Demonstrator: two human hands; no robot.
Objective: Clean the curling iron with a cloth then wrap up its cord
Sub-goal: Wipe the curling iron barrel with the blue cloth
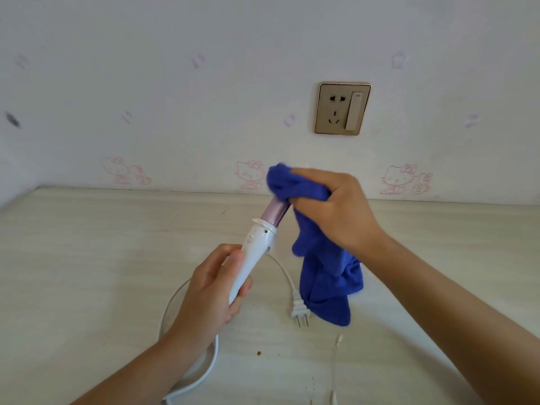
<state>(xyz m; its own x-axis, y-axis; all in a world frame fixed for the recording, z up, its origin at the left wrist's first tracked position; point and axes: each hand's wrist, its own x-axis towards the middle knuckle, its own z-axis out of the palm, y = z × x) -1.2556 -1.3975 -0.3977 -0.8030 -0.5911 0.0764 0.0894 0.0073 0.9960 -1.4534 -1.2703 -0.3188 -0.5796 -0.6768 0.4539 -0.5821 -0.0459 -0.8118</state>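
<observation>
Left hand [214,285]: grips curling iron [257,249] handle, barrel slanting up toward counter's far edge.
Right hand [336,206]: clutches cloth [327,276] round barrel tip.

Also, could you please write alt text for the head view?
A person's left hand holds a curling iron by its handle while the right hand grips a blue cloth round its barrel. Its unplugged cord lies on the table.
</observation>
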